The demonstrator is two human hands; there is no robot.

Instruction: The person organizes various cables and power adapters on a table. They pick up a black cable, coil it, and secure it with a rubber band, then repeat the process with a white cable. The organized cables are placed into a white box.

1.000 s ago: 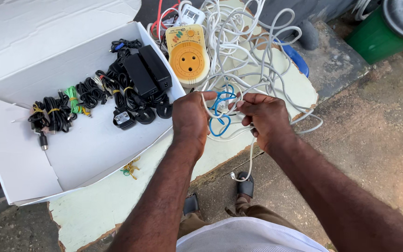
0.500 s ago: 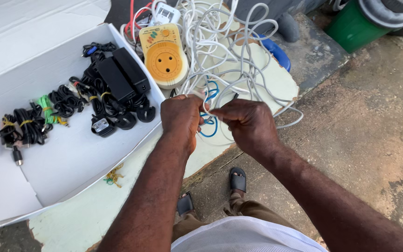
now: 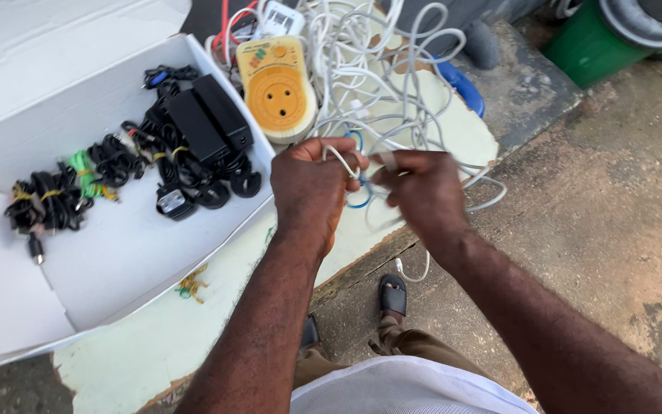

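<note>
The left hand (image 3: 312,188) and right hand (image 3: 421,192) both pinch a white cable (image 3: 340,157) with their fingertips. The cable sits between them, above the table's front edge (image 3: 362,257). Its held piece runs sideways, left to right. More white cables (image 3: 392,69) pile up just behind.

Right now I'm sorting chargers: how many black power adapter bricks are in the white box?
2, side by side at the box's far right end: one and another. Tangled black cables may hide more.
</note>
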